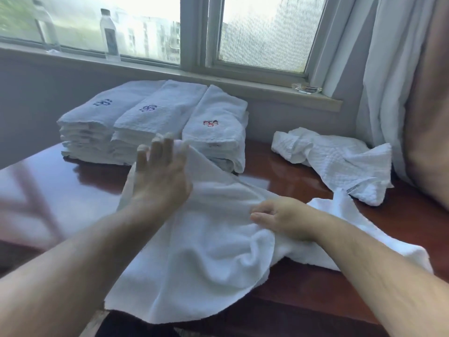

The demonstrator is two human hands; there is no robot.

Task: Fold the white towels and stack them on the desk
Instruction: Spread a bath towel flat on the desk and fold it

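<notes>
Premises appear to be a hotel guest room or similar lodging. Evidence: a polished red-brown wooden desk (303, 171) set against a grey wall under a window (262, 32). At 11 o'clock, three stacks of folded white towels (150, 122) bearing embroidered monograms, in blue and red. On the sill (243, 83), two sealed water bottles (109, 35) at 10 o'clock and a glass ashtray (306, 88) at 1 o'clock. White curtains (379, 69) hang at 2 o'clock.

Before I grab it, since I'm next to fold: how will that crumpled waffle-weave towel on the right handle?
The crumpled waffle-weave towel probably goes floppy: it lies in soft bunched folds. It looks thin, so likely light. On the glossy desk it may slide when pushed rather than stay put.
</notes>
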